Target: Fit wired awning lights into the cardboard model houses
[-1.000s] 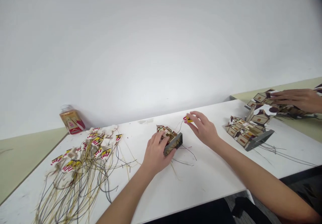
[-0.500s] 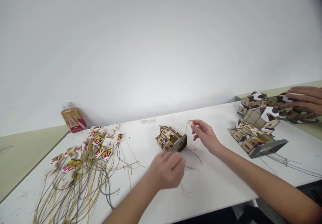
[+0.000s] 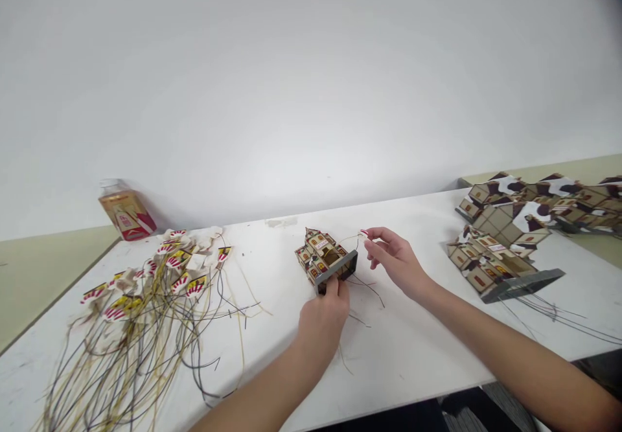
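Observation:
A small model house (image 3: 318, 256) lies tipped over on the white table, its grey base turned toward me. My left hand (image 3: 326, 312) is closed at the near edge of that base, its fingertips partly hidden at the underside. My right hand (image 3: 392, 257), to the right of the house, pinches a small red-and-white piece (image 3: 363, 234) between thumb and fingers. Thin wires run from this piece toward the house. More dark and red wires (image 3: 372, 293) trail from the base onto the table.
On the left lies a tangled heap of wired red-striped, yellow-edged pieces (image 3: 195, 286), with a bottle (image 3: 127, 212) behind it. Several more model houses (image 3: 493, 257) stand or lie at the right, wires trailing from the nearest. A pale wall rises behind the table (image 3: 418, 354).
My left hand has moved up and forward onto the house's base. The right hand still pinches the small piece. Another person's hand at the far right has left the view.

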Motion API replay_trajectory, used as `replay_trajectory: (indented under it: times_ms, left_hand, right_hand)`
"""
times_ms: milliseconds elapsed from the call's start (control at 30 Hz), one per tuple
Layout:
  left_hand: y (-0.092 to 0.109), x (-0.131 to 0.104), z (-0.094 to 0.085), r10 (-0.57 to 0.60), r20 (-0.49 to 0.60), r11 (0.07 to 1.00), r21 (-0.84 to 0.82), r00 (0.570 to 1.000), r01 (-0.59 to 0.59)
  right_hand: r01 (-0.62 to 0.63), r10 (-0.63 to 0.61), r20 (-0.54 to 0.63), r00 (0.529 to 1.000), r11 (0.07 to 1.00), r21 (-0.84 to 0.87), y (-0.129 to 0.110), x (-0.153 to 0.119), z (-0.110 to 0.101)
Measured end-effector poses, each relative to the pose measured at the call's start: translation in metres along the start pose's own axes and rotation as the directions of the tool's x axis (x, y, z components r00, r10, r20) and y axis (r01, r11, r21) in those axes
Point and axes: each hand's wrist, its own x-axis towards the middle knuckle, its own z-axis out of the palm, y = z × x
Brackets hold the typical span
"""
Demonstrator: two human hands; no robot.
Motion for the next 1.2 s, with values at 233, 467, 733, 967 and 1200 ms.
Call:
replay_trajectory:
  times_ms: [233, 467, 733, 967, 1200]
  left_hand:
    - [-0.008, -0.004, -0.014, 0.279, -0.538, 0.891, -0.163, 0.795, -0.423]
    - [-0.007, -0.017, -0.046, 0.465, -0.771, 0.583, -0.105, 0.436, -0.806]
    - [-0.034, 0.000, -0.033, 0.165, -0.807, 0.881, -0.137, 0.567, -0.452]
    - [-0.043, 0.006, -0.017, 0.002, -0.670, 0.936, -0.260, 0.743, -0.238]
    - [-0.049, 0.007, -0.007, -0.065, -0.625, 0.902, -0.371, 0.778, -0.223]
  right_hand:
    - [0.462, -0.473, 0.156, 0.867, 0.646, -0.608, -0.002, 0.009, -0.017]
    - [0.536, -0.443, 0.319, 0.838, 0.560, -0.631, -0.001, 0.019, -0.022]
    - [-0.093, -0.450, -0.166, 0.877, 0.180, -0.979, -0.029, -0.049, -0.099]
    - [-0.446, -0.306, -0.508, 0.805, 0.251, -0.859, -0.001, -0.082, -0.134]
    - [-0.480, -0.328, -0.545, 0.772, 0.262, -0.837, 0.004, -0.106, -0.135]
